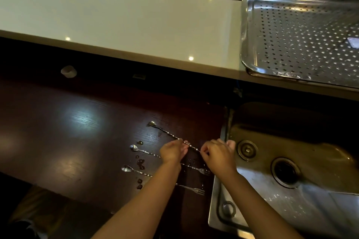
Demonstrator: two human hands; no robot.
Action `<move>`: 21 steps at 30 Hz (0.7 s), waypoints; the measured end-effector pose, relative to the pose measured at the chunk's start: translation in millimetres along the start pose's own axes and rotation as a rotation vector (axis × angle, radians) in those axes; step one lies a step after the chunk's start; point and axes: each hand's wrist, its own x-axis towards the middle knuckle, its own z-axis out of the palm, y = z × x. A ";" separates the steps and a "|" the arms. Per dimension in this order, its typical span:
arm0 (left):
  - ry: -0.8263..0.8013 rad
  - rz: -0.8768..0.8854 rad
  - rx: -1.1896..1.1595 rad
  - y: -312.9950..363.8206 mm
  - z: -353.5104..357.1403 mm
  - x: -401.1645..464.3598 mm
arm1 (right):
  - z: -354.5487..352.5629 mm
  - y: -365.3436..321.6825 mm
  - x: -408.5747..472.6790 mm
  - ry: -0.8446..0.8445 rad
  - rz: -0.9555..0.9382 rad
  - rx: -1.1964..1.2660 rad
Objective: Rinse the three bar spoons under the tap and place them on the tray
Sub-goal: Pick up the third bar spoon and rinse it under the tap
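Observation:
Three long twisted bar spoons lie on the dark wooden counter, bowls to the left and fork ends to the right. My left hand (173,150) pinches the middle of the far bar spoon (165,132). My right hand (217,154) pinches that spoon's right end, beside the sink's edge. The middle bar spoon (142,150) and the near bar spoon (136,170) pass under my forearms. The perforated steel tray (250,31) sits on the white upper ledge at the far right. No tap is visible.
A steel sink (320,163) with a drain (285,171) lies to the right of the counter. Small puddles (140,163) dot the wood between the spoons. A small clear cup (68,71) stands in the dark recess under the white ledge (116,25).

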 end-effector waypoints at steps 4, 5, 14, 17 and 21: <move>0.022 0.041 -0.082 7.0 4.6 -1.6 | -13.1 13.6 -3.9 0.027 0.019 0.033; 0.020 0.052 -0.096 9.0 7.2 -3.6 | -17.0 18.3 -5.3 0.037 0.022 0.044; -0.206 0.133 -0.101 -1.9 64.6 -41.7 | -68.4 97.4 -39.9 0.035 0.225 0.471; -0.293 0.132 -0.074 -19.5 95.2 -59.9 | -92.8 142.7 -63.8 0.062 0.386 0.813; -0.386 0.118 0.050 -57.1 141.1 -83.1 | -113.6 205.6 -106.0 0.193 0.603 1.098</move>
